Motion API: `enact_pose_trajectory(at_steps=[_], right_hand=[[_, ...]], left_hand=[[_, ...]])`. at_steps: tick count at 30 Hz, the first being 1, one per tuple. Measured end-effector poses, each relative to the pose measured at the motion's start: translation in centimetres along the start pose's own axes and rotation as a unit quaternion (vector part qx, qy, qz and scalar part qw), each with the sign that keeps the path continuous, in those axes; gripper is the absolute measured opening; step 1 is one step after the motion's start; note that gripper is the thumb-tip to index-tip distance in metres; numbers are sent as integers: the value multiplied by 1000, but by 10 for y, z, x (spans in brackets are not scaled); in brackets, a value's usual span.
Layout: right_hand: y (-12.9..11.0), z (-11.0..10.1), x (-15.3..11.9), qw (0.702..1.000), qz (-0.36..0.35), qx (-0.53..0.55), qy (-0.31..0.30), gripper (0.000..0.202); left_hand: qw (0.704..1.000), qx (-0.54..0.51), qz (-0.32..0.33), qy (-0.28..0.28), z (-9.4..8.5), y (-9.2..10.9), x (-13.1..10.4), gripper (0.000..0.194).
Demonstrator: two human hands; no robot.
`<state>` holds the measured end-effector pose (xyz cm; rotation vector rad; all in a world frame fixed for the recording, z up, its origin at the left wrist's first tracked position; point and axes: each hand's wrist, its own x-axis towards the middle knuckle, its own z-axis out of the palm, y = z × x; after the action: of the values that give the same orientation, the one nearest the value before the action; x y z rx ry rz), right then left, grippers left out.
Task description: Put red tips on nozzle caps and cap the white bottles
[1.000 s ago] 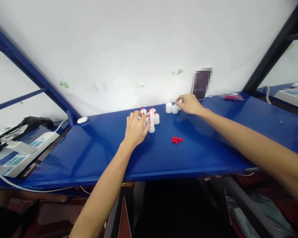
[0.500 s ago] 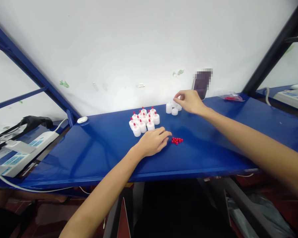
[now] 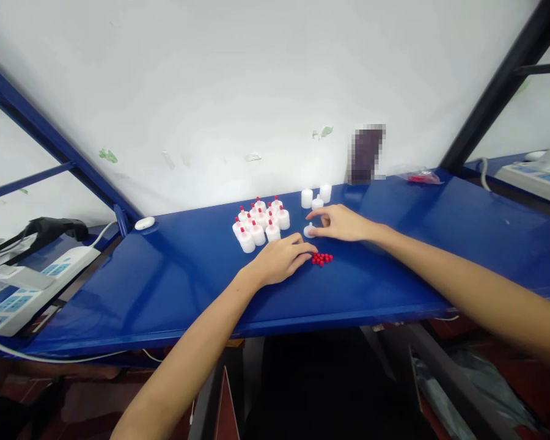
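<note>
Near the middle of a blue tabletop (image 3: 165,275), a small white bottle (image 3: 308,232) stands in front of three others (image 3: 307,199) without red tips, its short nozzle pointing up. A person's right hand (image 3: 343,223) appears to grasp it lightly, thumb against the side and index finger arched above. The bottle looks light and probably soft-walled, likely to give under a hard squeeze; its smooth surface could slip on the glossy paint, and a nudge high up could tip it. The broad lower body seems the best place to take hold, with the slim nozzle left free of pressure. Just in front lies a cluster of red caps (image 3: 322,260), tiny, apparently rigid and apt to roll, best pinched one at a time by their sides. The left hand (image 3: 279,260) reaches to the cluster's edge with thumb and index finger close together; whether a cap is between them, one cannot tell. Beyond that hand, to the left, red-tipped bottles (image 3: 258,233) stand upright in a tight group. Farther out are a white oval case (image 3: 145,223), a clear plastic bag (image 3: 421,177) with something red inside, and a white power strip (image 3: 41,293) at far left
</note>
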<state>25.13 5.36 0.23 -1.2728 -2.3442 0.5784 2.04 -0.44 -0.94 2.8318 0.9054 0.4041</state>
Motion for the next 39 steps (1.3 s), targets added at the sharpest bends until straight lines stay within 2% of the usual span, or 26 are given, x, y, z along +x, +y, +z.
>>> enact_pose_trajectory(at_steps=[4,8,11,15,18,25,30,34,37,39], right_hand=[[3,2,-3,998,-34,-39,-40,42],[-1,7,-7,995,-92,-47,2,34],[-9,9,-12,988,-147,-29,24,34],[-24,12,-21,980,-199,0,18,30],[-34,13,-25,979,-202,5,21,28],[-38,15,-27,982,-187,8,32,25],[-40,13,-27,983,-181,18,34,26],[-43,13,-27,983,-170,64,31,28],[-44,14,-27,981,-148,128,21,32],[-45,15,-27,977,-140,158,12,36]], left_hand=[[1000,6,-3,5,0,0,2,30],[999,-32,-10,38,2,-1,2,20],[984,-119,-58,118,2,1,0,16],[934,-251,-119,225,-1,5,-1,18],[905,-326,-140,235,-4,8,-2,23],[882,-392,-146,217,-6,12,-5,27],[897,-362,-150,204,-5,13,-6,27],[924,-297,-107,217,-3,8,-8,25],[955,-210,-66,198,-3,5,-11,41],[970,-149,-61,180,-4,4,-12,54]])
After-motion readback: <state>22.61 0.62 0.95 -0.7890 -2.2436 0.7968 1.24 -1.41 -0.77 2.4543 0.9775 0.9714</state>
